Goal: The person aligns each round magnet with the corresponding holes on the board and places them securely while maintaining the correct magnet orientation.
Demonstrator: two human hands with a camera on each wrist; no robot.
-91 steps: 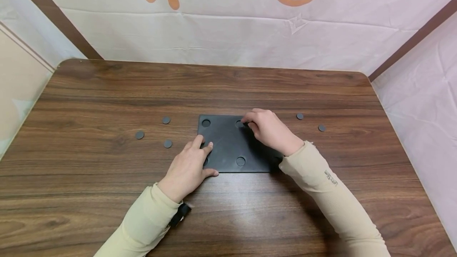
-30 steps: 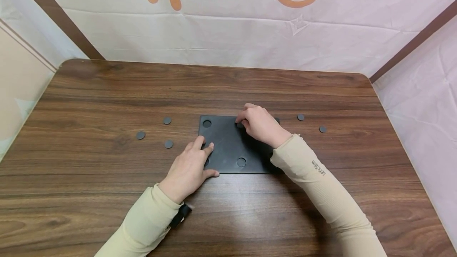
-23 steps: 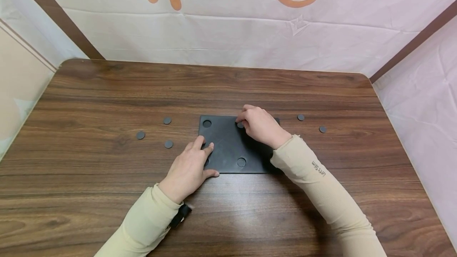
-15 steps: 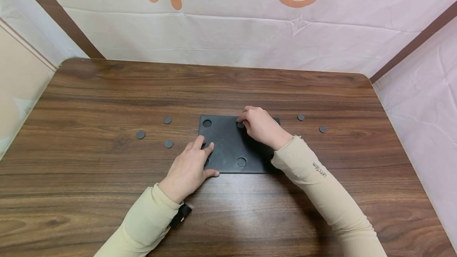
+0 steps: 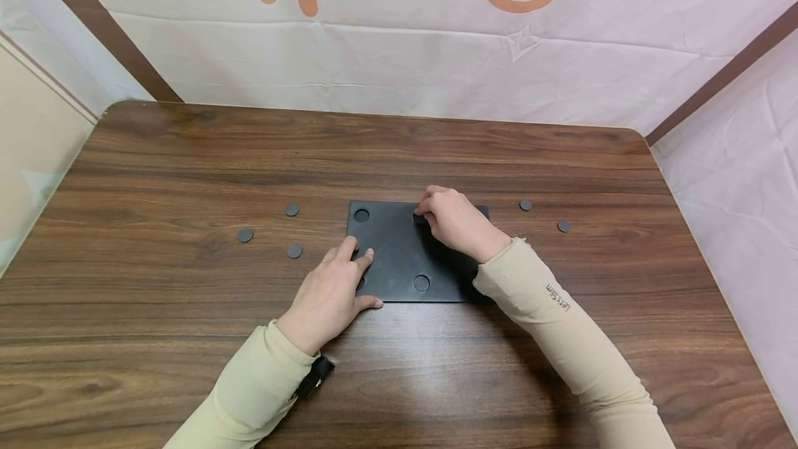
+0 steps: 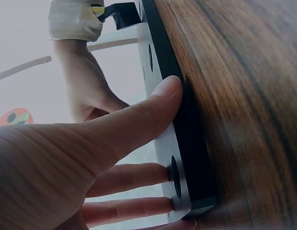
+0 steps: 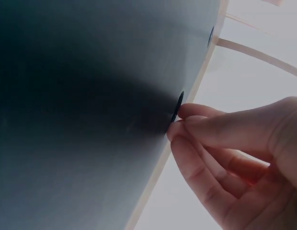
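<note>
A flat dark-grey rectangular plate [image 5: 394,248] with round recesses lies on the wooden table. My left hand [image 5: 327,296] rests on its left end, fingers spread and fairly straight, thumb against the front edge; one recess there is partly covered. At the back middle recess, my right hand [image 5: 458,222] pinches a small dark round disc [image 5: 420,219] with fingertips and thumb. In the right wrist view the disc [image 7: 176,111] shows as a thin dark ellipse under the fingertips; how deep it sits I cannot tell. The back left recess [image 5: 361,215] and front middle recess [image 5: 422,283] are bare.
Left of the plate lie three loose grey discs, one a disc [image 5: 246,235] farthest out. Two more lie to the right, a nearer disc [image 5: 526,205] and a farther disc [image 5: 564,226]. A pale cloth wall [image 5: 399,54] stands behind the table [image 5: 399,147].
My right hand has moved slightly left, bringing the disc from the right side of the back middle recess onto it, with small finger shifts since. My left hand has stayed put.
</note>
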